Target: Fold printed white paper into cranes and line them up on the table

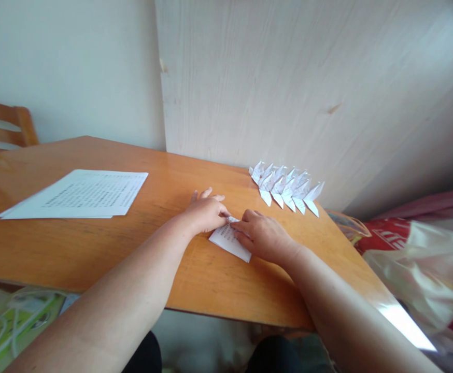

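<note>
A folded sheet of printed paper (228, 241) lies on the wooden table in front of me, its near edge angled down to the right. At its far left corner my left hand (207, 212) grips the paper near the thumb, while the other fingers stretch out over the table. My right hand (267, 237) has its fingers on the paper's right part, pressing and holding it from the side. Both hands' fingertips meet near the top of the paper, and that part is partly hidden.
Folded paper pieces with pointed tips (288, 189) stand in rows at the table's back right. A stack of printed sheets (90, 194) lies on the left. A board wall (250, 77) borders the table (144, 254). Bags (416, 264) sit to the right, a chair (24, 124) far left.
</note>
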A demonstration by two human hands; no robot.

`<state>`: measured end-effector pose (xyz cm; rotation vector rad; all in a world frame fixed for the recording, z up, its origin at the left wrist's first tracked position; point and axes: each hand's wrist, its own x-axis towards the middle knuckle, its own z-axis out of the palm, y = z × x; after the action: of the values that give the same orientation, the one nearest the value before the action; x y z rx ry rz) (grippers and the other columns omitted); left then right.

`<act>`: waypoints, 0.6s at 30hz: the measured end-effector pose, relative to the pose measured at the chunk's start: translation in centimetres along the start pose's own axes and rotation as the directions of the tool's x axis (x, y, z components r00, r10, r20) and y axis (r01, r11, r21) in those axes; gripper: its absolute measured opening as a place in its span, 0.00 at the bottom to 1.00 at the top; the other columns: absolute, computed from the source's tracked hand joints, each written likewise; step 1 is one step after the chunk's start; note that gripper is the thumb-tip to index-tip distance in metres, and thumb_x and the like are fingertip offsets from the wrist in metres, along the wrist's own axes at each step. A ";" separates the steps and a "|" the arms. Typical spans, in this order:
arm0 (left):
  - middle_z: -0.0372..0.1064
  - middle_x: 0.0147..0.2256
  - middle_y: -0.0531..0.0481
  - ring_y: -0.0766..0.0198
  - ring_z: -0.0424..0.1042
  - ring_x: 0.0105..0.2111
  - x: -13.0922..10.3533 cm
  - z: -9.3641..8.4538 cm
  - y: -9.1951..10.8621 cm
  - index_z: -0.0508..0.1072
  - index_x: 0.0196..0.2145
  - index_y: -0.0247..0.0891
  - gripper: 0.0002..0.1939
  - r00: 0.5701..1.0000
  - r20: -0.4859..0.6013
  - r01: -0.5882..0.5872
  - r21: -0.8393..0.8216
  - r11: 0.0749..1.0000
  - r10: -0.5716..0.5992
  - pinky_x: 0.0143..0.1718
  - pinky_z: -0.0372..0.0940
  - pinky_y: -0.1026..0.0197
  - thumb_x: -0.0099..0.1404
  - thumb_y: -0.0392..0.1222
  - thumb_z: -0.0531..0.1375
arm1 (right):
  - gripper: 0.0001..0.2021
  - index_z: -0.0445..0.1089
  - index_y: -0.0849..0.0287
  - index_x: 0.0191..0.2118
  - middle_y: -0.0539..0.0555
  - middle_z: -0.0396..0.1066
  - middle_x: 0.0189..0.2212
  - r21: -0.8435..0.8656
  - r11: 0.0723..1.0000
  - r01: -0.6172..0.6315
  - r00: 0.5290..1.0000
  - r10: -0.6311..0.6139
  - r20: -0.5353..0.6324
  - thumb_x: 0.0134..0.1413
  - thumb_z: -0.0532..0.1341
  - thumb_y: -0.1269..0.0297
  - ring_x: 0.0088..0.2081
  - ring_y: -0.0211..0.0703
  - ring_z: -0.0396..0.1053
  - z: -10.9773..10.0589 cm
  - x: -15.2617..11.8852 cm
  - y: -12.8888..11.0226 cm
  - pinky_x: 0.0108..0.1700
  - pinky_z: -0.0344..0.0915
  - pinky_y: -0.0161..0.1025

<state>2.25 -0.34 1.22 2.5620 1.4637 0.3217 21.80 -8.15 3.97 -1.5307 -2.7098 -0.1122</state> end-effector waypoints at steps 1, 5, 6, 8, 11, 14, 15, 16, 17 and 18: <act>0.60 0.63 0.56 0.37 0.40 0.67 0.0 -0.1 0.0 0.80 0.41 0.63 0.14 1.000 -0.002 -0.004 0.000 1.000 0.004 0.61 0.36 0.30 0.61 0.60 0.58 | 0.13 0.74 0.52 0.47 0.58 0.67 0.40 -0.019 1.000 0.002 1.000 -0.002 0.005 0.64 0.55 0.60 0.38 0.47 0.68 -0.1 -0.1 -0.1 0.37 0.59 0.39; 0.60 0.63 0.56 0.37 0.39 0.67 -0.1 -0.3 0.2 0.79 0.41 0.63 0.14 1.000 0.008 -0.001 -0.006 1.000 0.001 0.61 0.36 0.29 0.60 0.60 0.58 | 0.12 0.74 0.53 0.43 0.58 0.67 0.38 -0.054 0.998 0.014 1.000 -0.013 0.021 0.65 0.53 0.60 0.38 0.47 0.68 -0.4 -0.3 -0.3 0.37 0.59 0.40; 0.60 0.63 0.56 0.37 0.39 0.67 -0.1 -0.4 0.3 0.79 0.42 0.63 0.14 1.000 0.014 0.003 -0.008 1.000 -0.003 0.61 0.35 0.29 0.60 0.60 0.59 | 0.12 0.74 0.53 0.43 0.58 0.68 0.38 -0.054 0.998 0.017 1.000 -0.016 0.027 0.65 0.53 0.61 0.38 0.47 0.68 -0.5 -0.4 -0.3 0.37 0.59 0.40; 0.59 0.64 0.56 0.38 0.39 0.67 -0.1 -0.3 0.3 0.79 0.42 0.63 0.14 1.000 0.023 0.010 -0.010 1.000 -0.010 0.61 0.34 0.29 0.60 0.59 0.59 | 0.12 0.75 0.54 0.42 0.58 0.68 0.38 -0.045 0.999 0.027 0.999 -0.025 0.040 0.64 0.54 0.61 0.38 0.48 0.68 -0.7 -0.7 -0.3 0.37 0.59 0.40; 0.58 0.64 0.57 0.39 0.39 0.67 0.0 -0.3 0.2 0.79 0.41 0.62 0.15 1.000 0.020 0.009 -0.012 1.000 -0.009 0.61 0.33 0.29 0.58 0.61 0.61 | 0.11 0.75 0.53 0.41 0.58 0.68 0.37 -0.023 0.998 0.053 0.997 -0.052 0.051 0.63 0.55 0.64 0.39 0.48 0.68 -1.1 -1.1 -0.2 0.38 0.59 0.40; 0.57 0.64 0.57 0.38 0.38 0.67 -0.2 -0.3 0.3 0.79 0.41 0.62 0.17 1.000 0.014 0.003 -0.018 1.000 -0.003 0.61 0.31 0.28 0.56 0.64 0.62 | 0.11 0.75 0.54 0.39 0.57 0.69 0.37 -0.014 0.997 0.076 0.996 -0.075 0.056 0.63 0.55 0.64 0.39 0.47 0.68 -1.4 -1.7 -0.2 0.37 0.58 0.40; 0.57 0.65 0.57 0.38 0.37 0.68 -0.2 -0.4 0.3 0.79 0.41 0.62 0.17 1.000 0.016 0.001 -0.017 1.000 -0.001 0.61 0.30 0.27 0.55 0.64 0.62 | 0.11 0.76 0.54 0.39 0.57 0.69 0.37 -0.013 0.997 0.079 0.995 -0.078 0.064 0.63 0.55 0.64 0.39 0.47 0.68 -1.5 -1.8 -0.2 0.37 0.57 0.40; 0.57 0.65 0.57 0.37 0.36 0.68 -0.3 -0.5 0.4 0.80 0.41 0.61 0.18 1.000 0.017 0.002 -0.014 1.000 -0.002 0.61 0.29 0.27 0.55 0.65 0.62 | 0.11 0.76 0.54 0.38 0.57 0.69 0.37 -0.015 0.997 0.081 0.994 -0.079 0.075 0.63 0.55 0.64 0.38 0.47 0.68 -1.7 -2.0 -0.2 0.36 0.57 0.40; 0.57 0.65 0.57 0.38 0.36 0.68 -0.3 -0.6 0.5 0.80 0.41 0.61 0.18 1.000 0.020 0.003 -0.009 1.000 -0.003 0.61 0.29 0.27 0.55 0.65 0.62 | 0.12 0.76 0.54 0.38 0.57 0.69 0.37 -0.018 0.996 0.083 0.993 -0.081 0.088 0.63 0.55 0.64 0.37 0.46 0.68 -1.8 -2.2 -0.3 0.35 0.56 0.40; 0.56 0.65 0.57 0.38 0.35 0.68 -0.4 -0.7 0.6 0.80 0.41 0.61 0.19 1.000 0.021 0.005 -0.004 1.000 -0.005 0.61 0.29 0.28 0.55 0.65 0.62 | 0.12 0.76 0.54 0.38 0.57 0.70 0.37 -0.024 0.996 0.089 0.991 -0.086 0.101 0.63 0.54 0.63 0.37 0.46 0.68 -2.0 -2.4 -0.4 0.35 0.56 0.40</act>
<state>2.36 -0.92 2.00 2.5507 1.4602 0.2951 22.70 -10.53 5.82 -1.4624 -2.8660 -0.0791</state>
